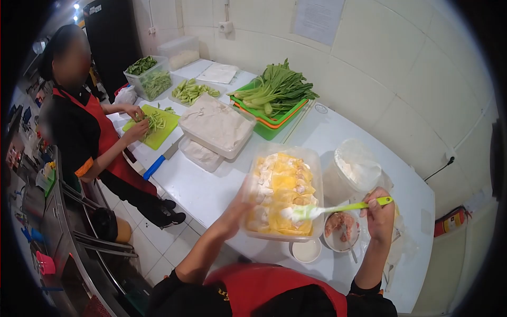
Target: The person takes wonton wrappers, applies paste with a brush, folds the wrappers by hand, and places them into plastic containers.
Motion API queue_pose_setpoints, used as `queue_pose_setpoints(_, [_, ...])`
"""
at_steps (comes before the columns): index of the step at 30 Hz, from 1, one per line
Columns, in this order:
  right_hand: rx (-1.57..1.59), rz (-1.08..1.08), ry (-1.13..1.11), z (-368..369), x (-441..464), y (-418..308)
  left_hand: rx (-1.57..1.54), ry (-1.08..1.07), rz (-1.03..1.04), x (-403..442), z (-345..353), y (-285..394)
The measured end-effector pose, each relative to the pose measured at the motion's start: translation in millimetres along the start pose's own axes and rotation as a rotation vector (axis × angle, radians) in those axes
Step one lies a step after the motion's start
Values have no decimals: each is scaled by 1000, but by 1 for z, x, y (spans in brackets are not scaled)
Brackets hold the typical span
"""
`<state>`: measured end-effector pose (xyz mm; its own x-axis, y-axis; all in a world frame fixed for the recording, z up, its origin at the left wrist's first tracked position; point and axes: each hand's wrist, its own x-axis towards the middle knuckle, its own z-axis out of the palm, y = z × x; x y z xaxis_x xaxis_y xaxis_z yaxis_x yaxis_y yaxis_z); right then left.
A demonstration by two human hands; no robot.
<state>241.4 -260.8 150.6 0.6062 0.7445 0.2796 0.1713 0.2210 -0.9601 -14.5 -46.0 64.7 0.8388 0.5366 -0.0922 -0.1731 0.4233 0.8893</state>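
A clear plastic container [321, 182] with yellow wrapped dumplings [288, 174] dusted in white powder is tilted up in front of me. My left hand [238, 208], somewhat blurred, grips its left side; some fingers are hidden by the wall. My right hand [379, 215] is closed round the handle of a green spatula [346, 207]. The spatula's head, coated with white powder, is over the dumplings at the container's near right. Behind the spatula stands a tub of white powder [355, 169] lined with a plastic bag. Below it is a bowl of minced meat [343, 231] with a utensil in it.
A small white bowl [306, 251] sits under the container's near edge. Cloth-covered tubs [216, 124], a blue-handled knife [158, 162] and green trays [274, 129] of leafy vegetables are farther back. At left, a co-worker handles cut greens on a green board [158, 134].
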Motion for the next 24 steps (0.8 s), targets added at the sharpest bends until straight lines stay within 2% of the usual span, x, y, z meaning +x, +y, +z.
queue_pose_setpoints(2, [-96,-12,-28,4,0,-1,-13,8,-55,0,6,7])
queue_pose_setpoints(5, [-131,-78,80,16,2,-16,-19,-32,-52,-1,-3,2])
queue_pose_setpoints(8, [-42,-28,-150,8,0,-15,-43,-26,-32,-2,-8,-2])
queue_pose_setpoints(11, [-187,-47,-27,26,4,-13,-39,-3,-36,-3,-16,-9])
queue_pose_setpoints(14, [-89,-70,-35,25,13,-12,-89,-40,-4,-7,-21,-11])
queue_pose_setpoints(17, [-158,-64,-47,27,21,0,-70,-47,-2,-11,-22,-10])
queue_pose_setpoints(20, [-186,-140,87,18,33,10,-78,-51,5,-13,-24,-15])
queue_pose_setpoints(24, [-225,-256,304,-29,47,11,-98,-60,10,-16,-26,-19])
